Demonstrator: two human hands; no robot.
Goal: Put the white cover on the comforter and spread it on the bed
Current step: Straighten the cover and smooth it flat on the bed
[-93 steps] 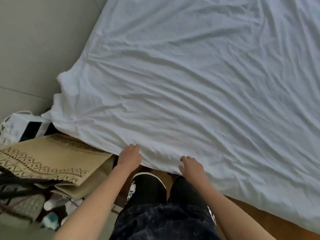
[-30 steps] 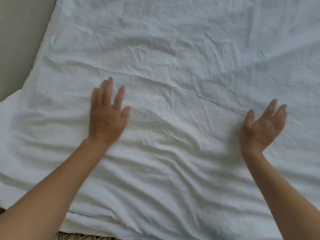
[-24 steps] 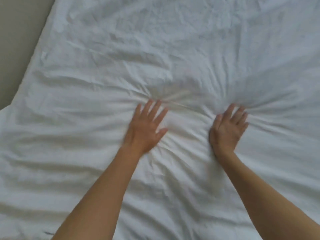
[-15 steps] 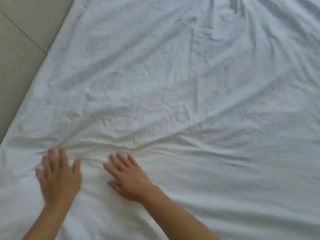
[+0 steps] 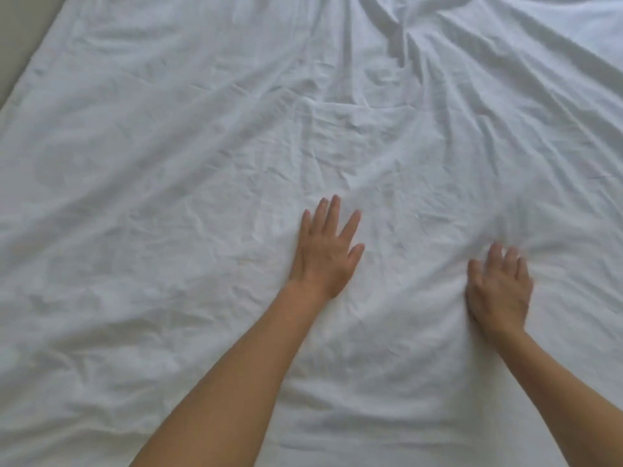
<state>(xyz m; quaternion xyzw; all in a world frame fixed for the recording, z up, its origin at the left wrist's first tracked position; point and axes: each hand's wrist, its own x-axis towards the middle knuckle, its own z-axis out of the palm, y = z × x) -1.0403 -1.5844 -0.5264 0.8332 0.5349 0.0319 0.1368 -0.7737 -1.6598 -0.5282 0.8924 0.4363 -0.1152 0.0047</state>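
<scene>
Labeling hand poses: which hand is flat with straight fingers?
The left hand, flat on the white cover with straight, spread fingers. The right hand is blurred, its fingers looking more bent.

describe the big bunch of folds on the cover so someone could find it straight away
The white cover fills nearly the whole view. Follow it to the top edge, above and between the left hand and right hand: the deep folds fan out there, darker and sharper than the fine wrinkles elsewhere.
</scene>
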